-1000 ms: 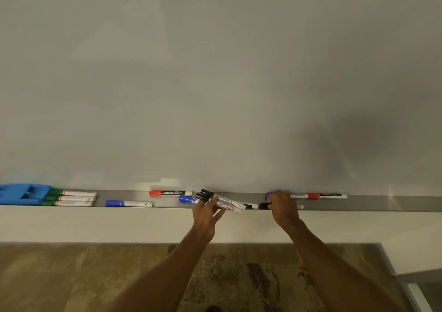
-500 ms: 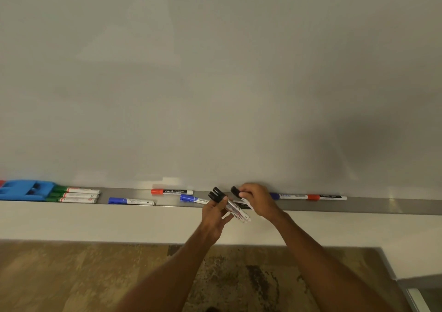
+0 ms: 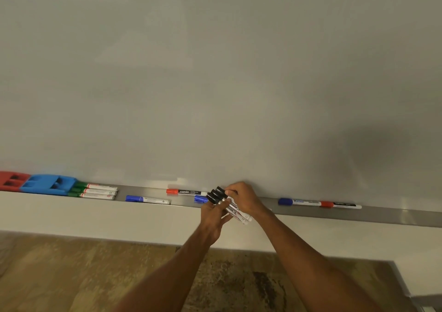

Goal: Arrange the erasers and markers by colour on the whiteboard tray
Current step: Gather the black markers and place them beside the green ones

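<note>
Both hands meet over the grey whiteboard tray [image 3: 394, 212]. My left hand [image 3: 212, 218] grips a bundle of black markers [image 3: 229, 205], caps pointing up-left. My right hand [image 3: 244, 198] pinches the same bundle from the right. On the tray's left end lie a red eraser [image 3: 10, 180], a blue eraser [image 3: 46, 184] and three green markers [image 3: 95, 191]. A blue marker [image 3: 147, 199], a red marker [image 3: 185, 192] and a half-hidden blue marker [image 3: 201, 199] lie left of my hands. Another blue marker [image 3: 297, 201] and a red marker [image 3: 340, 205] lie to the right.
The whiteboard [image 3: 215, 84] fills the upper view. Below the tray runs a pale wall band [image 3: 95, 218], then a brown patterned floor [image 3: 71, 275]. The tray's far right stretch holds nothing.
My right hand lifted a black marker off the tray and brought it left into the bundle in my left hand. The view shifted left, revealing the red eraser.
</note>
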A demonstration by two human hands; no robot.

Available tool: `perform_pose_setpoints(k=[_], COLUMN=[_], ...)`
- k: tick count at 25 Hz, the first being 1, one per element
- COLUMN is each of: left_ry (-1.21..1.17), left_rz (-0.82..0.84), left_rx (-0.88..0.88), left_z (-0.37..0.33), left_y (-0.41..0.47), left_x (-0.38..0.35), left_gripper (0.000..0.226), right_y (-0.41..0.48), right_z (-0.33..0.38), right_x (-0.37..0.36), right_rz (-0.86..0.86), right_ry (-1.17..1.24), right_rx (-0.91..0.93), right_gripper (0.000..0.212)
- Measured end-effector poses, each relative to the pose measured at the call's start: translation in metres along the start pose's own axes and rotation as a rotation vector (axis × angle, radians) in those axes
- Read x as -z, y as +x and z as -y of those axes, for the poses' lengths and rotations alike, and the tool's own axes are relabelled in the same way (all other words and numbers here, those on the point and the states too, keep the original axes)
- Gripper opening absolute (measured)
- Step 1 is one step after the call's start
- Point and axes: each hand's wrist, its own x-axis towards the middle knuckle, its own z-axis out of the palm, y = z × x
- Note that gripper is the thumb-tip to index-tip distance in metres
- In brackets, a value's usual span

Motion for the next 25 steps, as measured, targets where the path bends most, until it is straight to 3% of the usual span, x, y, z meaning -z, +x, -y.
perform_pose_setpoints(k=[5, 13, 17, 22, 25], left_ry=[-0.034, -0.145, -0.208, -0.298, -0.316], left_rz=[-0.094, -0.204, -0.285, -0.417, -0.459], left_rx=[-0.044, -0.052, -0.086, -0.138, -0.159], left_z=[-0.016, -0.053, -0.078, -0.107, -0.121], left_y=[-0.003, -0.005, -0.005, -0.010, -0.012], left_x=[0.027, 0.086, 0.139, 0.211, 0.241], left_gripper=[0.010, 0.017, 0.028, 0.017, 0.028], right_y=[0.011, 0.029, 0.031, 0.033, 0.032], right_z=[0.024, 0.077, 0.097, 0.107, 0.108], right_x=[-0.028, -0.078, -0.112, -0.163, -0.191], right_rz=[0.040, 0.021, -0.049, 0.042, 0.099], right_ry=[-0.035, -0.092, -0.201, -0.461, -0.616], right_rx=[0.006, 0.064, 0.016, 0.118, 0.205], right_gripper=[0.025, 0.028, 0.036, 0.057, 0.065])
